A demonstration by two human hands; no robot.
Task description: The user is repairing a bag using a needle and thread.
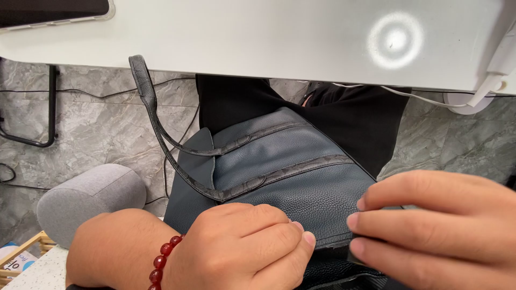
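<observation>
A dark blue leather bag (279, 177) lies on my lap, its textured dark strap (153, 115) looping up to the white table's edge. My left hand (236, 249), with a red bead bracelet (163, 260) on the wrist, is closed over the bag's near rim. My right hand (435, 228) pinches the same rim from the right with its fingers laid flat on the leather. The two hands almost touch at the bag's opening, whose inside is hidden.
A white table (269, 37) spans the top, with a white cable (430, 99) hanging under its right side. A grey padded armrest (88, 198) sits at left. Grey marble floor (97, 123) with black cables lies below. A wooden box (24, 258) shows at bottom left.
</observation>
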